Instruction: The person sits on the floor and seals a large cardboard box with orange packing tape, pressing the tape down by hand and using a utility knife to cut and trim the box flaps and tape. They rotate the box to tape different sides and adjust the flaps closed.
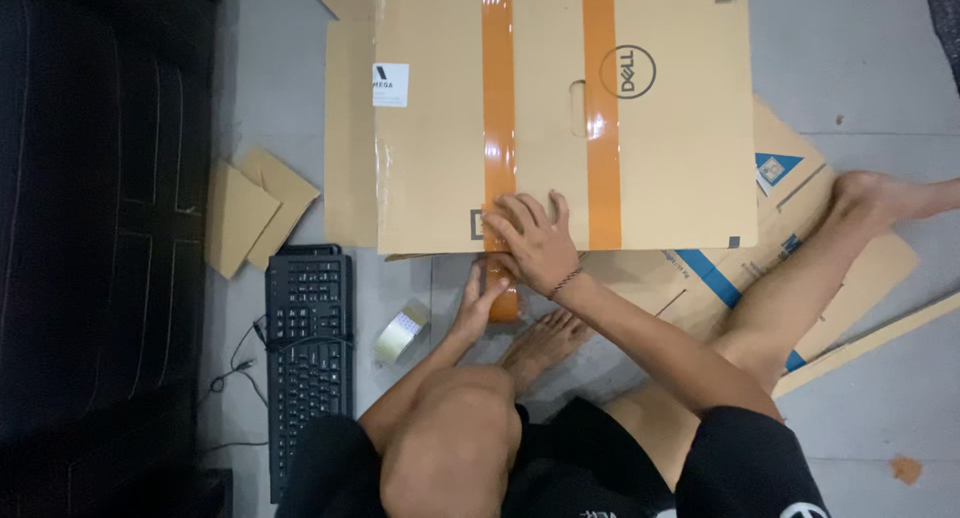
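On grey floor (860,68), mid-frame: pressing right hand (535,240) flat, open, on cardboard box (560,108); left hand (482,300) closing around orange tape roll (503,303) just below. Worth keeping strip taut, smoothing firmly along existing orange tape (498,98).

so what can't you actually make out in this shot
Head view only:
- Orange tape roll: mostly hidden by the left hand and right hand.
- Box: top cut off by the frame edge; contents unseen.
- Flat cardboard under the box: mostly covered by the box and a leg.
- Left side: too dark to tell what the black thing beside the keyboard is.
- Clear tape roll: too small for detail.
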The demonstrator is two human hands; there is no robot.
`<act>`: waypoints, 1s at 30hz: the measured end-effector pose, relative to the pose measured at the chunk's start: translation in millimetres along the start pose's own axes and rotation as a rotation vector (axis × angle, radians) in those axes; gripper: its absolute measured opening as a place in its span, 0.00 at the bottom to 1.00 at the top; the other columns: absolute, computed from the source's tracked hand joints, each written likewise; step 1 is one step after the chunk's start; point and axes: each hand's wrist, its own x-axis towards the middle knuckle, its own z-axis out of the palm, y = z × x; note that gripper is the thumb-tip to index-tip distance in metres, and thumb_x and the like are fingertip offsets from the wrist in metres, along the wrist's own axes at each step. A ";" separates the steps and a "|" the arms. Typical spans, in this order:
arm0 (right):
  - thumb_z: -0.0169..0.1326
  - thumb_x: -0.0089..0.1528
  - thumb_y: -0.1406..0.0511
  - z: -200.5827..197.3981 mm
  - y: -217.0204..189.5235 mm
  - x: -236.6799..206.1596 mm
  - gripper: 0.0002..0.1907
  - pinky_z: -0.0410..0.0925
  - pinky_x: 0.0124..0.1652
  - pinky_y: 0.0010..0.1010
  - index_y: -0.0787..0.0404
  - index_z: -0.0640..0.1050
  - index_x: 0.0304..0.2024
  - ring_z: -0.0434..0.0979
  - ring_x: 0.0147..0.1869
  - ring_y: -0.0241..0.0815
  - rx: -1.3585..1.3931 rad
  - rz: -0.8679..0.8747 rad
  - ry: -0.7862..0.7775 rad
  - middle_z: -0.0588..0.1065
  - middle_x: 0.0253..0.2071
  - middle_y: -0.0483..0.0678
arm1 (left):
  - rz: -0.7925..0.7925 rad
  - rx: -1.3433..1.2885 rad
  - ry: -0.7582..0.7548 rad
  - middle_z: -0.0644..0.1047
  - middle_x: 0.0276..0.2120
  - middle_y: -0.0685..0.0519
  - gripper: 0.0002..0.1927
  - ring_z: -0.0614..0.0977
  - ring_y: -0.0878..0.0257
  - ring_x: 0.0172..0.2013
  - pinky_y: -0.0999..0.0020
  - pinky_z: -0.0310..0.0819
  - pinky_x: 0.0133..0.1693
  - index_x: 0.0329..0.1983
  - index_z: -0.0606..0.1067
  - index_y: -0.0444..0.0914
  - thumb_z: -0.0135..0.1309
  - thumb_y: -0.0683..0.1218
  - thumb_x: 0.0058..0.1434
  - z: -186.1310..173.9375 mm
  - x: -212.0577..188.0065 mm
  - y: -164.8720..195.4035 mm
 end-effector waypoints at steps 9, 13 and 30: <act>0.64 0.59 0.60 34.6 24.7 -14.2 0.25 0.57 0.66 0.55 0.49 0.78 0.59 0.72 0.60 0.46 0.081 -0.221 0.288 0.75 0.56 0.47 | -0.165 -0.062 0.033 0.69 0.59 0.49 0.31 0.72 0.58 0.59 0.61 0.68 0.59 0.69 0.61 0.38 0.56 0.47 0.65 16.4 22.0 23.9; 0.64 0.55 0.66 25.9 34.8 -21.4 0.13 0.61 0.74 0.47 0.49 0.81 0.42 0.74 0.54 0.39 0.327 -0.289 0.033 0.79 0.53 0.39 | -0.180 -0.043 0.045 0.74 0.56 0.49 0.24 0.77 0.60 0.55 0.63 0.73 0.56 0.66 0.65 0.38 0.52 0.48 0.68 13.7 22.4 24.4; 0.64 0.53 0.47 19.9 19.1 -16.0 0.45 0.48 0.64 0.72 0.46 0.65 0.70 0.62 0.73 0.47 -0.157 -0.074 0.068 0.62 0.71 0.51 | -0.569 -0.115 -0.036 0.79 0.38 0.43 0.20 0.83 0.53 0.33 0.58 0.83 0.35 0.59 0.69 0.33 0.50 0.48 0.68 5.4 25.7 4.3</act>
